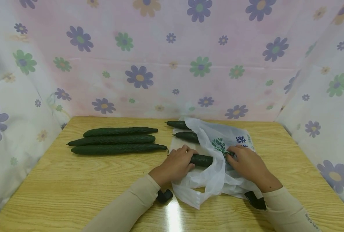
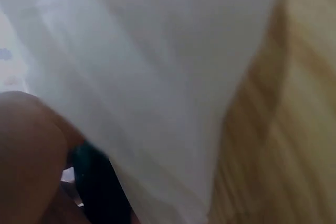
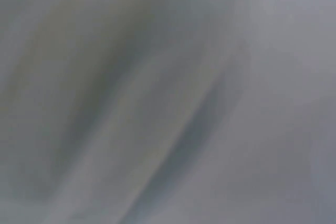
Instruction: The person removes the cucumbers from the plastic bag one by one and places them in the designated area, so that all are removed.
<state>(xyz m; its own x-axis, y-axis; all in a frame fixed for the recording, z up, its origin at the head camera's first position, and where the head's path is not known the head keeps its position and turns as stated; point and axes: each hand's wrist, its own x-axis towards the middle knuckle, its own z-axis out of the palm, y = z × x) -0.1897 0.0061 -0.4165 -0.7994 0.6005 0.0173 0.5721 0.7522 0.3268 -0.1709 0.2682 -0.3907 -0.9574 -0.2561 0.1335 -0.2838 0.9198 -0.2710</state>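
I judge the step in hand to be easing a cucumber (image 1: pixel 201 160) under the white plastic bag (image 1: pixel 228 129), right of centre in the frame. That cucumber lies at the bag's mouth, its right end hidden by plastic, and my left hand (image 1: pixel 176 164) is wrapped over its left end. My right hand (image 1: pixel 245 162) pinches gathered plastic near the green print (the right wrist view gives me only blurred white folds, so I rely on the head view). Above, 2 part-covered cucumbers (image 1: pixel 187 137) poke their stem ends out of the bag, while 3 bare cucumbers (image 1: pixel 118 149) lie side by side at the left of the frame on the table (image 1: pixel 73 187).

As I judge it, the next move calls for the right fingers to keep the plastic lifted while the left pushes rightward, level, without snagging the thin film.
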